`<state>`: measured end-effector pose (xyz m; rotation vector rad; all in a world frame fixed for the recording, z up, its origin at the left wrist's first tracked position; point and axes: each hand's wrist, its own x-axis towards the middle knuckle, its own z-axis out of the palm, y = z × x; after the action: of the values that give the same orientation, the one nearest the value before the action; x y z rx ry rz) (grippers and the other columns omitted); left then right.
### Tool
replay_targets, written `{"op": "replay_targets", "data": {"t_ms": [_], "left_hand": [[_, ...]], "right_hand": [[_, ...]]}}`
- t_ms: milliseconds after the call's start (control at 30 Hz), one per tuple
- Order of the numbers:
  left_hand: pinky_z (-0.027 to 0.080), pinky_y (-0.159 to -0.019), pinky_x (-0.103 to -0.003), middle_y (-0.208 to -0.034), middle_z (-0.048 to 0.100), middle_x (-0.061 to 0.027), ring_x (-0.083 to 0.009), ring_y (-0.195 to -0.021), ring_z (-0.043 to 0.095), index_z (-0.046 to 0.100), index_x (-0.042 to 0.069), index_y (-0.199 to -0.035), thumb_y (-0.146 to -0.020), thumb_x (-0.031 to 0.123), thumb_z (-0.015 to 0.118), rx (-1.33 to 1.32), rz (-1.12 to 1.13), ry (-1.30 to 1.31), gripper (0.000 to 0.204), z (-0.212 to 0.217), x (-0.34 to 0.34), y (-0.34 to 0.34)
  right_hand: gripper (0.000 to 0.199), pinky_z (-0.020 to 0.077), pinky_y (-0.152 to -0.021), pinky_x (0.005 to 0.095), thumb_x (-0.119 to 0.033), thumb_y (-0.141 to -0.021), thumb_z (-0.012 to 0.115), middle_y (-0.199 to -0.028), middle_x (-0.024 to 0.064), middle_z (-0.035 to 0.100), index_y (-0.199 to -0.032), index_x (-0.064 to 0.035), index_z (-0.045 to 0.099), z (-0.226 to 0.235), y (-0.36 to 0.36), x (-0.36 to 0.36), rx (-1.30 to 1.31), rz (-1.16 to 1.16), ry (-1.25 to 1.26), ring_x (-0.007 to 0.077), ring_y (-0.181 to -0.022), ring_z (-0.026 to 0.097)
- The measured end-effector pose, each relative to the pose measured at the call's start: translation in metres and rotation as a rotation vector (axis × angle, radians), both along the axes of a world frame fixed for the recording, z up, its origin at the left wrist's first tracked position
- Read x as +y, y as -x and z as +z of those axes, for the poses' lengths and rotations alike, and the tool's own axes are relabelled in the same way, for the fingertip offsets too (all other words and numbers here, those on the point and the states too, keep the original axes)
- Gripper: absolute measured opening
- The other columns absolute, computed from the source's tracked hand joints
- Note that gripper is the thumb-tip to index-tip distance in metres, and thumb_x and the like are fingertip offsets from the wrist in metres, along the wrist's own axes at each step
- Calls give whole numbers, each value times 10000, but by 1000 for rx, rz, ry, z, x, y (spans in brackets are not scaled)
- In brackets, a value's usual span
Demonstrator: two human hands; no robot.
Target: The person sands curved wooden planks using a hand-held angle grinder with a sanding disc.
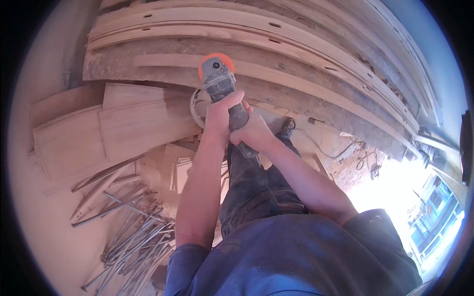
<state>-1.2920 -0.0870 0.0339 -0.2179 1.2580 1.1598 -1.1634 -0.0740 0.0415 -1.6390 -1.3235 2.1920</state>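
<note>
Both of my hands are wrapped round a grey angle grinder (pixel 238 117) with an orange disc (pixel 228 61) at its far end. My left hand (pixel 220 116) is closed on the body just behind the gear head. Lower down, my right hand (pixel 255 132) is closed round the rear part of the body. The disc is over a pale wooden strip (pixel 168 60) that lies on a dusty bench plank (pixel 116 61). The grinder's head hides most of the disc, so whether it touches the wood I cannot tell.
Long slotted wooden boards (pixel 207 19) lie along the back of the bench. Wide wooden panels (pixel 69 130) are at the left. Several metal rods (pixel 131 246) are piled at lower left, near wooden offcuts (pixel 182 170). A cable (pixel 326 153) hangs at the right.
</note>
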Motion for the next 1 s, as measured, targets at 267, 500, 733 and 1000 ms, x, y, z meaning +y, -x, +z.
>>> {"op": "replay_targets", "data": {"t_ms": [267, 500, 733, 1000], "left_hand": [[585, -752, -426, -822, 669, -129, -310, -822, 704, 629, 41, -1005, -907, 194, 726, -43, -95, 25, 206, -4, -1, -107], [582, -748, -424, -822, 673, -141, -303, -798, 704, 646, 12, -968, -907, 188, 729, -40, -234, 9, 204, -5, 1, -207], [555, -639, -374, -770, 693, -104, -217, -658, 683, 693, -5, -909, -797, 135, 812, 25, -479, -50, 216, 6, 14, -332], [574, -690, -386, -803, 701, -97, -217, -684, 675, 685, 34, -915, -836, 206, 792, -17, -354, -46, 217, -12, 8, -289]], "right_hand": [[615, 559, -795, 332, -138, -558, 775, -958, 129, 682, -1107, 93, 625, 0, -110, -8, -97, 0, 62, 217, -880, 688], [513, 550, -702, 315, -99, -585, 773, -843, 68, 675, -1059, 59, 656, 4, -208, -20, -115, -100, 54, 162, -765, 670], [508, 562, -699, 330, -63, -613, 774, -861, 66, 694, -1089, 24, 617, 20, -324, -43, -51, -436, 107, 169, -764, 688], [470, 547, -705, 305, -100, -615, 780, -856, 43, 677, -1056, 0, 649, -3, -289, -30, -31, -284, -46, 139, -753, 643]]}}
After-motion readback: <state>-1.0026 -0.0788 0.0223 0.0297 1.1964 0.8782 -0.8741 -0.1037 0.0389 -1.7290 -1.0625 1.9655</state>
